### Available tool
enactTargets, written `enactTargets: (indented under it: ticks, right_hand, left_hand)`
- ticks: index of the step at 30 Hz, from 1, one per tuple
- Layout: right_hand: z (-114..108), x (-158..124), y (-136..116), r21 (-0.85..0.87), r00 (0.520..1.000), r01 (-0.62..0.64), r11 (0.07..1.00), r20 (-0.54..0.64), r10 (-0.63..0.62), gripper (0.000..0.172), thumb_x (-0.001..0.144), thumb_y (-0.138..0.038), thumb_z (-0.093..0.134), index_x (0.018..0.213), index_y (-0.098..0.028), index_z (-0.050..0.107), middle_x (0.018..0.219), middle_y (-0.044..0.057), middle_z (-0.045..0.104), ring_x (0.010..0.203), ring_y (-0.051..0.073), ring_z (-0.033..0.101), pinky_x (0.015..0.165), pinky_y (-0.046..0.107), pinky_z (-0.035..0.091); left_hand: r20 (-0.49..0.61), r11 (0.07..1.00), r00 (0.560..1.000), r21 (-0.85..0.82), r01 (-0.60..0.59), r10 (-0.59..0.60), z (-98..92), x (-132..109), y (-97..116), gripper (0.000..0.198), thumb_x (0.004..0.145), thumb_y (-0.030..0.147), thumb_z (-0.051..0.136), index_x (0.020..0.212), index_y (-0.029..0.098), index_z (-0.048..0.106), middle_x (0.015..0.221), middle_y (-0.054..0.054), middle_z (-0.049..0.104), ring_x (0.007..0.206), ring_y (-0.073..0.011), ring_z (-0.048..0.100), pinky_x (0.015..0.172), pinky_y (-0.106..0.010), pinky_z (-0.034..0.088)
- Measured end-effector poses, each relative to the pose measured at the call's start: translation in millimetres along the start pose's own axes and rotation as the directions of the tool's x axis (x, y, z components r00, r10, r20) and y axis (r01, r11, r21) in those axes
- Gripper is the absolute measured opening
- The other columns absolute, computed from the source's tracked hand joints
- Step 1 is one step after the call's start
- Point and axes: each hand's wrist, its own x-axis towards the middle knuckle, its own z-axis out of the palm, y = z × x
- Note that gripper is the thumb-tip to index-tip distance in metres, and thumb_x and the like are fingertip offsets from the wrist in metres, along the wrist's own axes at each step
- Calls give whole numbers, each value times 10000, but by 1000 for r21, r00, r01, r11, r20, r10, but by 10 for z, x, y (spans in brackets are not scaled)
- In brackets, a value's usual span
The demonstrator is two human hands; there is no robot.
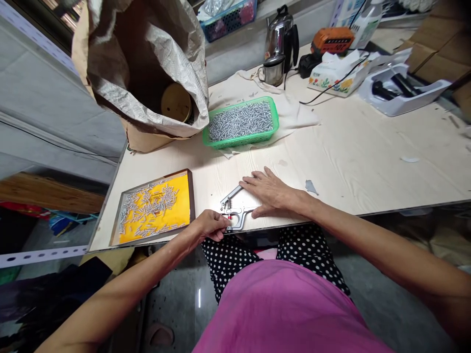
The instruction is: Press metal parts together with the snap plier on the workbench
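Observation:
A silver hand tool [241, 214] with a coil spring and a small red part lies at the table's front edge, its two handles spread apart. My left hand [211, 224] is closed in a pinch at the tool's left end, beside the red part. Whatever sits between those fingertips is too small to make out. Over the handle ends rests my right hand [271, 192], palm down with fingers stretched out. To the left, a shallow tray [190, 196] with a yellow bottom holds many small silver metal pins [162, 198].
A green basket [240, 142] full of similar small metal pieces stands behind the tool, beside a large open woven sack [176, 59]. Farther back are a metal kettle [281, 37], a lidded cup [273, 72], a tissue pack [331, 76] and a white tray [401, 105].

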Motion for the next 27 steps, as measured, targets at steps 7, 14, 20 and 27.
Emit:
enactTargets:
  ticks: [7,14,20,27]
  right_hand:
    - [-75,-28,-110,-16,997,-51,999,-67,49,791,660,-555,806,1265,-126,532,1161,155,585,1010,299,499,836,403,420]
    - [-147,-100,-200,-43,993,-116,992,-6,115,626,677,-471,829,1126,-108,587,1095,141,596,973,283,502,786,371,407]
    - [-132,-221,-191,3,992,-121,993,-29,121,424,729,-398,806,1010,-153,604,1045,100,593,937,249,498,759,344,380]
    - [-143,-225,-274,-6,986,-157,988,-47,157,408,766,-387,778,1055,-153,611,1081,105,603,994,267,503,785,359,381]
  left_hand:
    - [-24,1000,1000,-6,-2,2,13,-14,-4,414,654,447,831,589,132,571,409,24,557,352,-76,499,417,-188,403]
    - [-38,1000,999,-24,-12,11,38,-18,-23,419,643,461,832,589,141,567,412,20,562,352,-78,490,427,-197,405]
    - [-76,995,995,86,-53,60,40,-56,-77,440,678,529,781,590,153,571,426,16,552,390,-100,501,470,-220,404]
    - [-180,490,635,796,-355,751,266,-126,6,251,881,369,621,1026,176,693,1050,-91,677,960,-237,608,813,-328,476]
